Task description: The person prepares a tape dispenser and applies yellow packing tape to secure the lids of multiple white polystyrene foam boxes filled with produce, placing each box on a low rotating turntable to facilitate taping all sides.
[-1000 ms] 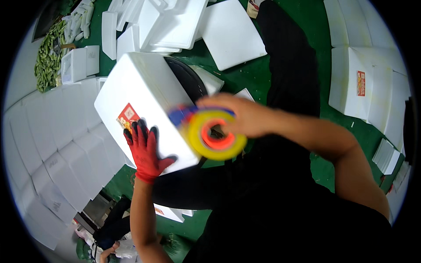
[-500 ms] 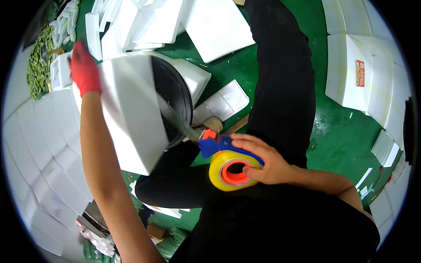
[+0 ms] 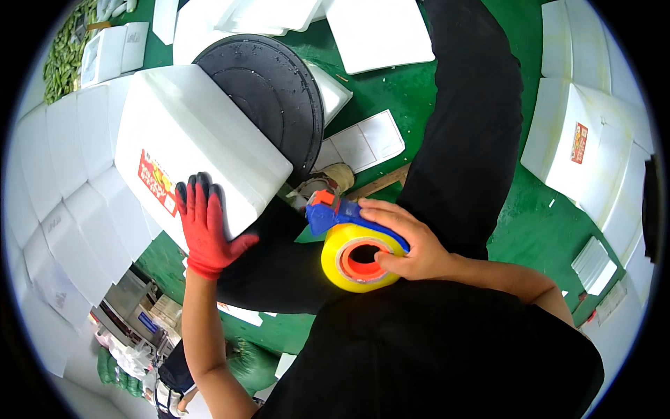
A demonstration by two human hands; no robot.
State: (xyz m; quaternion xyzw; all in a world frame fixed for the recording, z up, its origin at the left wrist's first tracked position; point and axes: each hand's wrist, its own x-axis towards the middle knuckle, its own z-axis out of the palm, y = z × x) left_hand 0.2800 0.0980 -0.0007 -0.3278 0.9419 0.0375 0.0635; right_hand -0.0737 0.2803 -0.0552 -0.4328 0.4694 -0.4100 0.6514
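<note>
My left hand [image 3: 205,227], in a red glove with black fingertips, lies with fingers spread on the near side of a white foam box [image 3: 202,140]. A red printed label [image 3: 157,181] shows on that side, beside the fingertips. The box sits tilted across a round black disc [image 3: 269,98], whose far right part is uncovered. My bare right hand [image 3: 415,244] grips a blue tape dispenser [image 3: 352,215] with an orange piece at its head. It carries a thick roll of yellow-looking tape [image 3: 335,258] with an orange core, held above my lap just right of the box.
White foam lids [image 3: 380,35] lie at the far side. Stacked foam boxes stand left [image 3: 70,202] and right [image 3: 555,133]. A white panel [image 3: 359,142] and wooden strip [image 3: 380,183] lie on the green floor by my shoe [image 3: 335,176]. Green vegetables [image 3: 70,52] are piled far left.
My left hand has come from the box's far left end to its near side. The box has turned, showing its label and more of the disc. The long clear tape strip across it no longer shows.
</note>
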